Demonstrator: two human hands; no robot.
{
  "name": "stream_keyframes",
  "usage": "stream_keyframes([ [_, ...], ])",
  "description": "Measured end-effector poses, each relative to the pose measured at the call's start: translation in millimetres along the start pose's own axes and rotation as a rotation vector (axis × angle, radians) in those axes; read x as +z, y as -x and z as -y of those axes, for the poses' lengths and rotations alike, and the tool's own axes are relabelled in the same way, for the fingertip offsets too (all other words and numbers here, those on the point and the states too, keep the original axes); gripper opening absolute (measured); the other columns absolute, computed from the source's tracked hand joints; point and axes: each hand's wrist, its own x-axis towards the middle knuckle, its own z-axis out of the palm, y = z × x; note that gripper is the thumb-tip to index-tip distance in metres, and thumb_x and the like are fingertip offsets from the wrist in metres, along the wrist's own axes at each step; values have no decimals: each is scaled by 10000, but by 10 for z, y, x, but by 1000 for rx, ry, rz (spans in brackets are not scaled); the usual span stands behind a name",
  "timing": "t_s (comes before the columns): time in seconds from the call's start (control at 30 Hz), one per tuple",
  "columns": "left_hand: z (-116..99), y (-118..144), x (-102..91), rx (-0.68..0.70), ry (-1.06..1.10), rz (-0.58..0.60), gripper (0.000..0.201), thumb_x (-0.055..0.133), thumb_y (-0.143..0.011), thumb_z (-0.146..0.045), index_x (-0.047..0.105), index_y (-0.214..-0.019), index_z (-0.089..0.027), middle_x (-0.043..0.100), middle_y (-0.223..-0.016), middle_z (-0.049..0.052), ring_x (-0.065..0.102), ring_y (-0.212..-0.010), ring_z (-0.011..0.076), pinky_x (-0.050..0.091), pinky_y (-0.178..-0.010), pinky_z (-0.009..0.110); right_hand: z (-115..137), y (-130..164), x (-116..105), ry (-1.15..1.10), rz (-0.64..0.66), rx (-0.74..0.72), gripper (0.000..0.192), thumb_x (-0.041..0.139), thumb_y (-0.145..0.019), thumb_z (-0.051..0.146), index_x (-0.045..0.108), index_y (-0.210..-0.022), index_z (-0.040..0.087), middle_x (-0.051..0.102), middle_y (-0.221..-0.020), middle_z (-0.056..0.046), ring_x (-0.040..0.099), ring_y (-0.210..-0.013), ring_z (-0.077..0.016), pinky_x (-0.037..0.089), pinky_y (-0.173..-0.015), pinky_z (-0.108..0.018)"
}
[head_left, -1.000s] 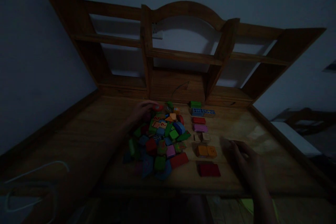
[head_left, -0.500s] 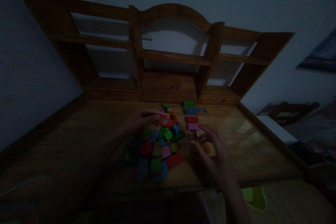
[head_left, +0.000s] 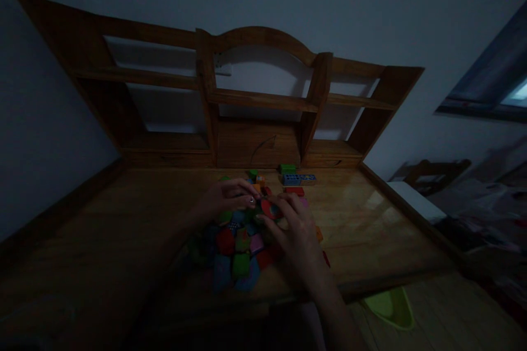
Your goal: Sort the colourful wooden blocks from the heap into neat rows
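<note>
A heap of coloured wooden blocks (head_left: pixel 236 244) lies on the wooden desk (head_left: pixel 123 219) in dim light. My left hand (head_left: pixel 224 200) rests on the heap's far side, fingertips at a round red piece (head_left: pixel 269 209). My right hand (head_left: pixel 294 227) comes in from the right and pinches that same red piece at its edge. Both hands meet over the heap. Behind them lie a green block (head_left: pixel 287 168), a blue block (head_left: pixel 293 179) and a red block (head_left: pixel 295 191). My right hand hides other sorted blocks on the right.
A wooden hutch with shelves (head_left: pixel 255 98) stands at the desk's back edge. A raised rim (head_left: pixel 407 214) runs along the desk's right side. A green object (head_left: pixel 389 307) lies on the floor below the front edge. A wooden chair (head_left: pixel 436 173) stands at the right.
My right hand moved left from the sorted blocks to the heap and met my left hand at the round red piece. The view shifted right and down.
</note>
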Motion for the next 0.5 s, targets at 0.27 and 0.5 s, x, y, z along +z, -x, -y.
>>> stream_keyframes([
  [0.27,241,-208,-535,153,-100,-506,344,624,-915,-518,741,-821,-208,738,-884,58,667,-829,204,548,-789,313,-1076,-368,-965,299,-92,102,357,767,-859,538,765,-1023,221,758,-955,-75,641,-856,-261,502,-796,-394],
  [0.5,550,-338,-883,131,-98,-741,409,547,-933,-517,713,-737,-198,717,-803,78,640,-732,193,504,-696,302,-2066,-445,-992,140,290,282,371,761,-832,502,778,-1014,179,767,-882,-66,671,-768,-226,499,-708,-325],
])
